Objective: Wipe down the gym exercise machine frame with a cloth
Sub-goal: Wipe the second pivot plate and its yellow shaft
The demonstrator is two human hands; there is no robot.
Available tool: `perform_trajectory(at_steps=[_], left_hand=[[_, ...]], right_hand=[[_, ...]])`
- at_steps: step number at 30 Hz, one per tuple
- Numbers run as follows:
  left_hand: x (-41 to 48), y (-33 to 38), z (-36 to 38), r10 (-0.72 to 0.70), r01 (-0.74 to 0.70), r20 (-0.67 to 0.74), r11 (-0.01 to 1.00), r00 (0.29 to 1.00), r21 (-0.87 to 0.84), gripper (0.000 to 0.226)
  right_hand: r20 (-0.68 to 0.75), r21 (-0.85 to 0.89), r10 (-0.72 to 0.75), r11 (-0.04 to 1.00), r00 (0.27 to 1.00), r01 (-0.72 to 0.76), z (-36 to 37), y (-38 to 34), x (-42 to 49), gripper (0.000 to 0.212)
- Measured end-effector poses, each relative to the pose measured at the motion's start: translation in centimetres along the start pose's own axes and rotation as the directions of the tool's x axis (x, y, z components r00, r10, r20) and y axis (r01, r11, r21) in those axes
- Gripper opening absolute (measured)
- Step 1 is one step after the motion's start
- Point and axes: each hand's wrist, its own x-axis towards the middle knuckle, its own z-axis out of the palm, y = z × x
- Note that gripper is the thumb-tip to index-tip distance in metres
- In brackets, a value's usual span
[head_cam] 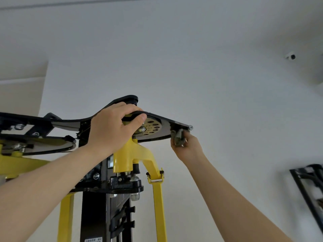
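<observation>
I look up at the top of a black and yellow gym machine frame (132, 154). A flat black top plate (70, 120) spreads across it, with a round numbered disc (152, 128) underneath. My left hand (113, 126) grips the edge of this plate, thumb below and fingers over the top. My right hand (185, 144) holds a small grey cloth (177, 138), bunched against the underside of the plate's right tip near a bolt (190, 127).
A black central column (94, 206) and yellow arms (158, 206) run downward. White wall and ceiling fill the background. A small camera (291, 56) is fixed at the upper right. Another black frame (307, 189) stands at the right edge.
</observation>
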Motion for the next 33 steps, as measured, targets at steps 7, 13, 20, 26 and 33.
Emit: perform_trajectory(at_steps=[7,13,20,26,33], left_hand=[[0.1,0.2,-0.1,-0.039,0.040,0.028,0.999,0.999,-0.028,0.031],[0.3,0.8,-0.6,-0.078,0.081,0.065,0.996,0.995,-0.048,0.031],[0.7,1.0,-2.1,-0.101,0.111,0.108,0.990,0.989,-0.085,0.012],[0.8,0.4,-3.1,-0.109,0.126,0.138,0.984,0.985,-0.123,0.011],[0.5,0.2,-3.0,-0.070,0.084,0.116,0.989,0.991,-0.122,0.016]], right_hand=[[0.106,-0.425,-0.433,0.794,0.895,0.435,1.5,-3.9,-5.2,0.018],[0.576,-0.784,-0.201,0.139,0.792,0.605,6.2,-5.8,-7.9,0.013],[0.618,-0.729,0.259,-0.165,0.743,0.664,12.8,-3.7,-9.2,0.020],[0.570,-0.680,0.388,-0.272,0.724,0.681,15.7,-2.0,-9.7,0.018],[0.490,-0.651,0.379,-0.440,0.785,0.618,15.0,-3.0,-9.6,0.021]])
